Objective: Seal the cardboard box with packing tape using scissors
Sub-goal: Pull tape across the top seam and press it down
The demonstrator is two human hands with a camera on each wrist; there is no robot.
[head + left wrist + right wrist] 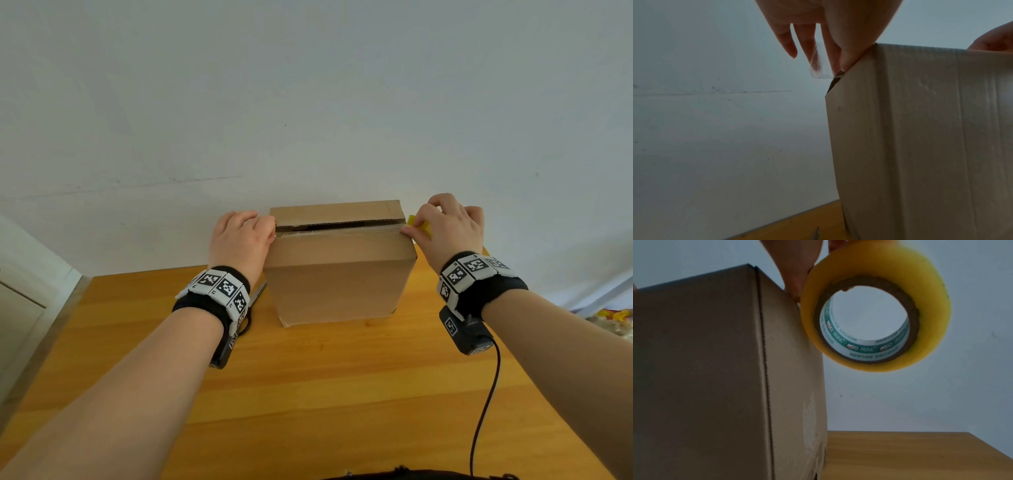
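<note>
Both forearms reach over a wooden table (342, 394) to a cardboard box (339, 274) that stands at 12 o'clock, close to the white wall (308, 85).

Left hand (241, 240) lies at the 9 o'clock end of the box top; its fingers are nearly straight, the thumb presses on the box corner, and the clear tape end (819, 68) sticks out past that corner beside the fingers (I cannot tell if the fingers really pinch it). Right hand (445, 229) is at the 3 o'clock end with fingers curled around a yellow tape roll (875, 308), which hangs just beside the box's upper edge. Across the top, the seam between the flaps is partly open at the far side. Scissors (255, 301) lie on the table at 9 o'clock of the box, mostly hidden under the left wrist.
</note>
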